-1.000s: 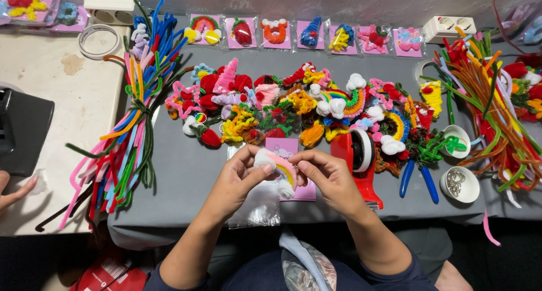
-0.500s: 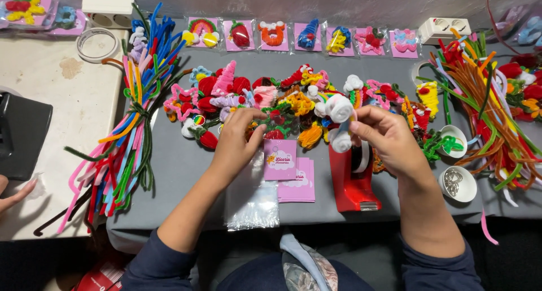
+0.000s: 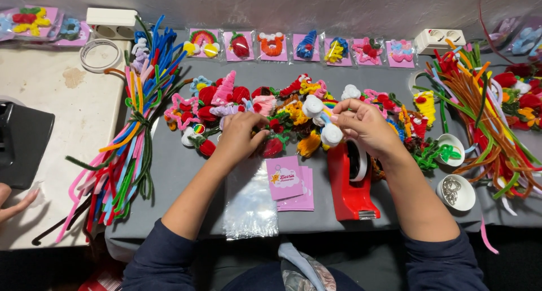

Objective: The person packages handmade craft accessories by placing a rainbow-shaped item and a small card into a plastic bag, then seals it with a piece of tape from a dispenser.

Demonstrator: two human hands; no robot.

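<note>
**Chenille ornaments, sorted by hand over a grey cloth**

Fuzzy chenille wire is the material throughout; only the head view is available.

- Right hand [image 3: 367, 124]: raised just above the far middle of the heap, fingertips [image 3: 339, 111] pressed together in a pinch on a white pompom ornament [image 3: 322, 117]. The piece hangs from the pinch, its long axis running from far to near, a second white ball at its lower end just above the red tape dispenser [image 3: 351, 184]. It lies to the left of the fingers, towards the other hand.
- Left hand [image 3: 240, 134]: low on the heap of finished ornaments [image 3: 265, 107], fingers curled and drawn together over the red and pink pieces; whether they pinch one cannot be told. A red strawberry shape [image 3: 272, 147] lies just to its right, touching the thumb side.
- Relation: the white ornament sits between the two hands, held by the right alone; the left is near but apart from it.
- Near side: pink backing cards [image 3: 291, 181] stacked beside a clear plastic bag [image 3: 249, 203], both between the forearms.
- Right: two small white bowls [image 3: 458, 192] and a bundle of orange and green stems [image 3: 485, 116].
- Left: a long bundle of mixed-colour stems [image 3: 132, 138] along the cloth's edge.
- Far edge: a row of packaged ornaments [image 3: 305, 46] on pink cards.
- Far-left, near corner: another person's hand [image 3: 14, 203] on the pale table [image 3: 51, 110].
</note>
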